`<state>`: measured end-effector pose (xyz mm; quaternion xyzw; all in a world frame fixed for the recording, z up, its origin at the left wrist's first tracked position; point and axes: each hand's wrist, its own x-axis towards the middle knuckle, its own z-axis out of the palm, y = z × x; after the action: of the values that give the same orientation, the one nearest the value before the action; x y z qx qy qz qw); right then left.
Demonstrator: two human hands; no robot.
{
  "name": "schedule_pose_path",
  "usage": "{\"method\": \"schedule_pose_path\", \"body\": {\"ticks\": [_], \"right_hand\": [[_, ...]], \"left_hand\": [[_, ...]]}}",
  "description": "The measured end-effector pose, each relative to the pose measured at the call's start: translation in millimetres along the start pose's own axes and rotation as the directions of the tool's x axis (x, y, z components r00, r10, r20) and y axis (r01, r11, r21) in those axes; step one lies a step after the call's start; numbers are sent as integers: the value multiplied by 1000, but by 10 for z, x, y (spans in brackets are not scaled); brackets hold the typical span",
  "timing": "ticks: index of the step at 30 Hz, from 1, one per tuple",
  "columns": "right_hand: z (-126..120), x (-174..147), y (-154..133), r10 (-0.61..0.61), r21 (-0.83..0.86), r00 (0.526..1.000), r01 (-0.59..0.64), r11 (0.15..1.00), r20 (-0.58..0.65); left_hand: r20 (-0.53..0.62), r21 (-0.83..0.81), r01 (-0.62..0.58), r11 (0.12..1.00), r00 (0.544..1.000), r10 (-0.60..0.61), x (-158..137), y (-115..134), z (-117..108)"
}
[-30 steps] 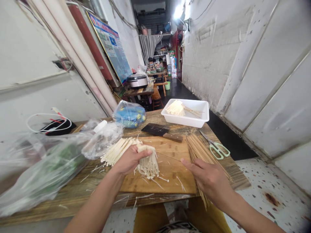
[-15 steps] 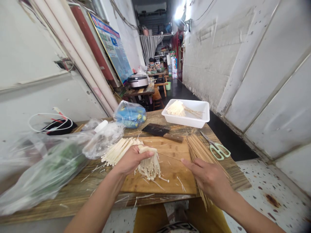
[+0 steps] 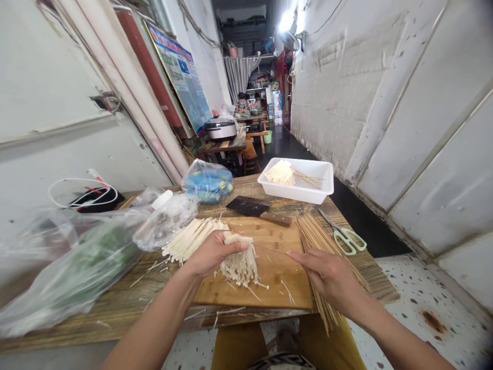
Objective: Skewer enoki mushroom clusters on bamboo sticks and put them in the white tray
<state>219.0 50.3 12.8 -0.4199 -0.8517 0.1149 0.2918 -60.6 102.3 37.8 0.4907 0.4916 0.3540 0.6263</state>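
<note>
My left hand (image 3: 217, 252) is closed on a bunch of enoki mushrooms (image 3: 241, 264), its caps hanging down over the wooden cutting board (image 3: 281, 282). Between the thumb and fingers of my right hand (image 3: 327, 275) is a thin bamboo skewer (image 3: 271, 250), its far end reaching the base of the bunch. Whether the tip is inside the mushrooms I cannot tell. More enoki (image 3: 192, 234) lie in a row at the board's left edge, partly behind my left hand. A pile of bamboo skewers (image 3: 318, 246) lies under and beside my right hand.
Behind the board lies a cleaver (image 3: 248, 206). Scissors (image 3: 348, 240) rest right of the skewers. A white tray (image 3: 300, 194) at the back holds skewered enoki. Plastic bags (image 3: 77, 272) cover the table's left side, with a blue bag (image 3: 208, 182) farther back. A person sits in the distance.
My right hand and the skewer stay almost where they were, as does the bunch in my left hand. The whole view has shifted slightly.
</note>
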Motion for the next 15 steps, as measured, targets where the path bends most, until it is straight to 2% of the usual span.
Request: {"method": "schedule_pose_path", "body": {"ticks": [15], "right_hand": [[36, 126, -27, 26, 163, 999, -20, 986, -33]], "left_hand": [[14, -94, 15, 995, 1000, -14, -13, 91, 105]]}}
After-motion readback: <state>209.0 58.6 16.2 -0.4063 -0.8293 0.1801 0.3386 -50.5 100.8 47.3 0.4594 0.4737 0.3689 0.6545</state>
